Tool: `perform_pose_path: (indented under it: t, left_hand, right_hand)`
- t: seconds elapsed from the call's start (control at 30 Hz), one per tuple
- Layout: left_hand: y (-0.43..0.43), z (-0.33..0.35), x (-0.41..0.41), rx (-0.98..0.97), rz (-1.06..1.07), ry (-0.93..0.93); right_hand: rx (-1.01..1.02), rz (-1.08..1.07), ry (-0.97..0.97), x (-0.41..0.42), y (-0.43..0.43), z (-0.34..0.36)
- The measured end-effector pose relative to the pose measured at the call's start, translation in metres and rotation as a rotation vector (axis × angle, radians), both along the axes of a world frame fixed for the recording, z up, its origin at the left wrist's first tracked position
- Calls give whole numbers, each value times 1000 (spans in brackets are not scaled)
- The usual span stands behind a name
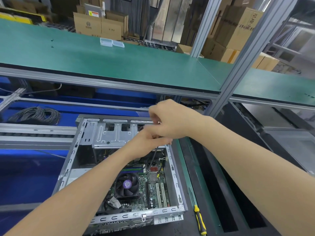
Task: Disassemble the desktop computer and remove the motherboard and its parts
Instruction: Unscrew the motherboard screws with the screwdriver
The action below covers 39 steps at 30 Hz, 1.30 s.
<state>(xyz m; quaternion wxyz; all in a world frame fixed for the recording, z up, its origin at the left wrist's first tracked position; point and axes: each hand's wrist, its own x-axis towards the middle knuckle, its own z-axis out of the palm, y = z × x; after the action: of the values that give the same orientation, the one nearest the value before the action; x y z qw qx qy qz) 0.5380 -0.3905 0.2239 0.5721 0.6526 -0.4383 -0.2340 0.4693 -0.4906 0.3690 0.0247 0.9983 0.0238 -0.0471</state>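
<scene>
As left hand (147, 143) pinches black cable (152, 158), motherboard (153, 189) beneath; right hand (170, 121) curled, hold unclear.

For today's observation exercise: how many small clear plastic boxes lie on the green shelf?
2. One clear box lies near the far edge of the green shelf; the second clear box sits just right of it. None appears hidden.

Round logo with an M-like mark (88, 24), printed dark on a cardboard box (85, 32) beyond the far edge of the green worktop (119, 65). Yellow-and-red warning label (93, 13) on a flat panel (96, 8) above that box; wording too small to read. Dark sideways characters (246, 23) on a large carton (238, 38), far right; illegible. Purple sticker (127, 184) on cooler fan (135, 178) hub; print unreadable.
</scene>
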Motion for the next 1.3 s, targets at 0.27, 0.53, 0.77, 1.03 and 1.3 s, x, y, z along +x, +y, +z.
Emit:
perform_pose_path:
  t: [0.27, 0.53, 0.77, 1.03, 1.3]
  left_hand:
    - [-6, -5, 2, 56, 46, 13]
    - [3, 1, 6, 62, 33, -8]
    - [4, 2, 3, 41, -17, 33]
    - [-2, 1, 1, 63, 3, -26]
    - [2, -3, 7, 27, 40, 17]
  right_hand:
    - [-297, -128, 133, 10, 4, -5]
    - [-38, 96, 258, 2, -9, 19]
    - [-47, 107, 253, 9, -7, 6]
    - [-232, -289, 13, 9, 4, 6]
    - [-130, -7, 202, 12, -6, 11]
